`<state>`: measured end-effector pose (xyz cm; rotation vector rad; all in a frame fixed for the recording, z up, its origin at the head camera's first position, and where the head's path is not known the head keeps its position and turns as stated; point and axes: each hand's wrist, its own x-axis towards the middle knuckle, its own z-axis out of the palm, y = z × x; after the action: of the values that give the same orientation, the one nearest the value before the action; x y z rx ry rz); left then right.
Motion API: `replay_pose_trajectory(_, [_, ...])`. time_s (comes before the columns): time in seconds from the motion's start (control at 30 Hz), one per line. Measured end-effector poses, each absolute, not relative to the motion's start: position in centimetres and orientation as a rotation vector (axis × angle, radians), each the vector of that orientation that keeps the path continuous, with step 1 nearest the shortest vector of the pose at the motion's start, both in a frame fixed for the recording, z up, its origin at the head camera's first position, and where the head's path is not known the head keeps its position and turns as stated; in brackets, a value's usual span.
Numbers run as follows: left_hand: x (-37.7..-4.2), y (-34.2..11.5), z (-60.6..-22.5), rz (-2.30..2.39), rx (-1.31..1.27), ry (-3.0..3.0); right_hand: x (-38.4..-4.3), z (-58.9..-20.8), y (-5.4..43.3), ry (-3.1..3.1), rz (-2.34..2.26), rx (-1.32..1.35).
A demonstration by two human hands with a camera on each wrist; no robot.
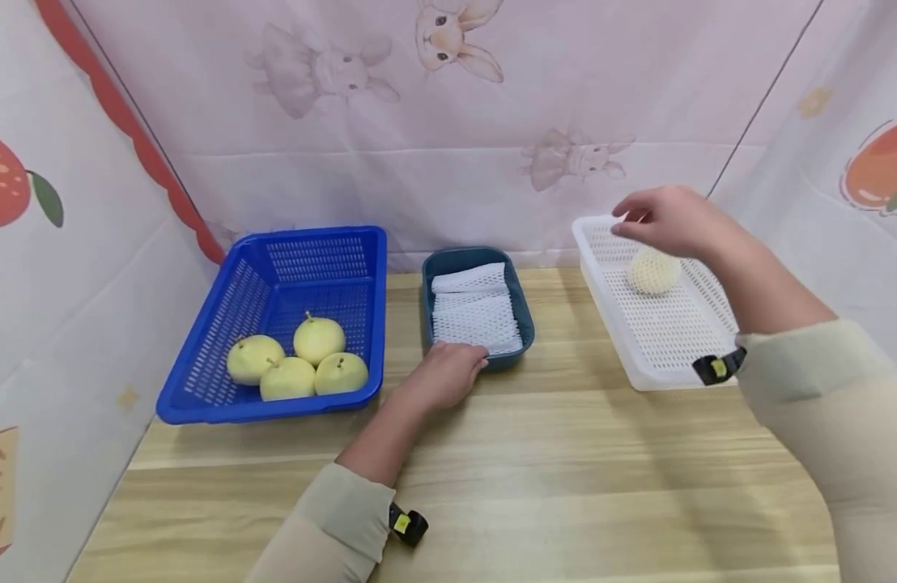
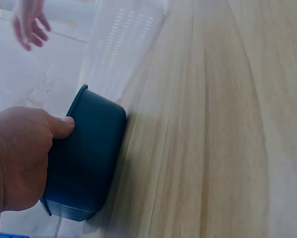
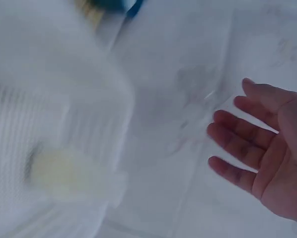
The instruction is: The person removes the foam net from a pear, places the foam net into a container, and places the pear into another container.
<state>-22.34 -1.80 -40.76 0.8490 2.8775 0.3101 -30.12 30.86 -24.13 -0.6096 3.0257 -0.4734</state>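
Observation:
My left hand (image 1: 448,374) grips the near rim of a small dark teal plastic box (image 1: 525,312). In the left wrist view its thumb (image 2: 63,127) presses the outer wall of the box, while the other fingers are hidden. White foam fruit nets (image 1: 474,312) lie flat inside that box. Over the back of a white plastic basket (image 1: 614,324) hovers my right hand (image 1: 670,219), fingers loosely bent and holding nothing. A pale yellow pear (image 1: 652,274) in a foam net lies in the white basket, below the right hand.
At the left, a blue plastic basket (image 1: 379,324) contains several bare pears (image 1: 319,340) near its front. All three containers stand along the back of the wooden table (image 1: 565,478). A printed cloth (image 1: 492,105) hangs behind them.

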Motion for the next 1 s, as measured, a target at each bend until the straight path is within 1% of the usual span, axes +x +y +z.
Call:
replay_pose_trajectory(0.13, [-22.3, -1.6, -40.7, 0.334, 0.827, 2.868, -34.1, -25.1, 34.3, 3.045, -0.432, -0.459])
replay_pose_trajectory(0.27, [-22.0, -1.4, -40.9, 0.353, 0.818, 2.842, -35.8, -26.9, 36.8, 2.970, -0.441, -0.240])
replay_pose_trajectory(0.37, [-21.6, -1.3, -41.1, 0.369, 0.812, 2.828, -36.1, -28.8, 38.1, 2.876, -0.467, -0.080])
replay_pose_trajectory(0.53, [-21.4, -1.2, -40.9, 0.404, 0.792, 2.835, -36.4, -31.0, 39.4, 2.779, -0.480, 0.030])
replay_pose_trajectory(0.67, [-21.5, -0.6, -40.7, 0.397, 0.809, 2.836, -36.6, -31.9, 40.7, 2.805, -0.503, 0.062])
replay_pose_trajectory(0.87, [-21.6, 0.4, -40.8, 0.360, 0.865, 2.838, -35.9, -33.1, 42.4, 2.914, -0.467, 0.018])
replay_pose_trajectory(1.0, [-21.5, 0.4, -40.9, 0.344, 0.870, 2.850, -35.5, -33.0, 42.4, 2.957, -0.459, 0.000])
